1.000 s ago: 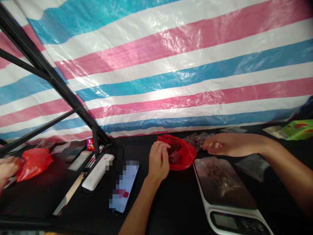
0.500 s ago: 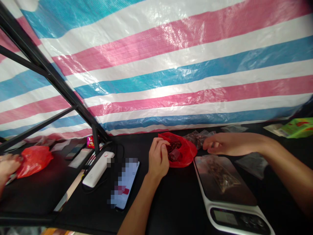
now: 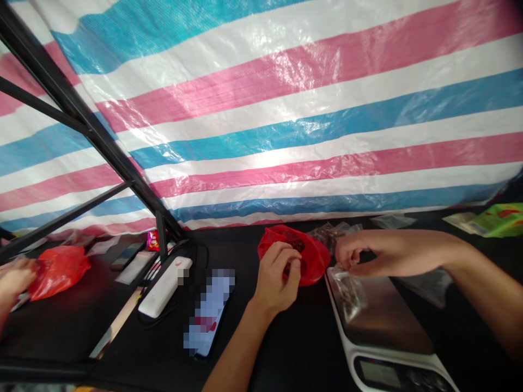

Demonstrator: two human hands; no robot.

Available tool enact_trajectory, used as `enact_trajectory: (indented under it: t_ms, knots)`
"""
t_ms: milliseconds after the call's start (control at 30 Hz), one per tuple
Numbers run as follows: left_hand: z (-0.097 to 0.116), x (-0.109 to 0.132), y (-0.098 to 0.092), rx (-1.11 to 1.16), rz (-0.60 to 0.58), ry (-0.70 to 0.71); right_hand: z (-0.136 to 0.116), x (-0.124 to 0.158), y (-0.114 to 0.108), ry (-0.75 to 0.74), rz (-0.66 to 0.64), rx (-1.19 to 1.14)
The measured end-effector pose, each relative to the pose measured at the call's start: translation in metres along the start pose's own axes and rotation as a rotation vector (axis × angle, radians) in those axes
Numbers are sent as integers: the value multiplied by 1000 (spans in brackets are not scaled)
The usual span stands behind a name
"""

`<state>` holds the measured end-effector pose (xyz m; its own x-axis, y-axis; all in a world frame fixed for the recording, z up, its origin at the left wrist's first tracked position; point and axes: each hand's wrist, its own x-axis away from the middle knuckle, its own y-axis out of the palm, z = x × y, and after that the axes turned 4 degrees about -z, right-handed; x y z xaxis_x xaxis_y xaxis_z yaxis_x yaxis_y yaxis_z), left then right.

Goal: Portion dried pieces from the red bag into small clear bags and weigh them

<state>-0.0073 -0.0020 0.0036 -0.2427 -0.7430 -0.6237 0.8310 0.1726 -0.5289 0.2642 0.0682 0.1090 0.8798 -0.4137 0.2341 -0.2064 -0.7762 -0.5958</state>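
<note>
My left hand reaches into the mouth of an open red plastic bag that holds dark brown bits; its fingers are curled, and what they pinch is too small to make out. Over the back left edge of a kitchen scale, my right hand has its fingers closed on the top of a small clear bag with brown pieces in it. The clear bag hangs down over the scale's plate. Behind, between the hands, lie more filled clear bags.
A phone and a white power strip lie left of my left arm. Black metal bars rise at the left. Beyond them, another person's hand touches a red bag. A green packet lies far right.
My left hand has moved right, further into the red bag. My right hand has taken hold of the clear bag that lay on the scale and drawn it up and left.
</note>
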Motion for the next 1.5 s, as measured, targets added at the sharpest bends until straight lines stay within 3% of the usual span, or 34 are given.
enact_trajectory:
  t_ms: [100, 200, 300, 433, 600, 767, 1100, 1500]
  knots:
    - [3, -1, 6, -63, -140, -24, -7, -5, 2, -124, -7, -106]
    - [2, 0, 12, -94, -230, -10, -5, -19, 8, -140, 166, -203]
    - [0, 2, 14, 12, -154, -56, 1, -34, 20, -137, 329, -197]
    - [1, 2, 12, 280, -21, -158, 10, -42, 39, -142, 433, -190]
    - [9, 2, 21, 430, -104, -254, 21, -39, 71, -131, 564, -207]
    - [12, 4, 32, 395, -39, -313, 31, -44, 91, -199, 694, -318]
    - [12, 3, 30, 357, 26, -317, 46, -54, 94, -236, 708, -573]
    - [10, 3, 33, 348, 61, -250, 34, -51, 97, -214, 818, -399]
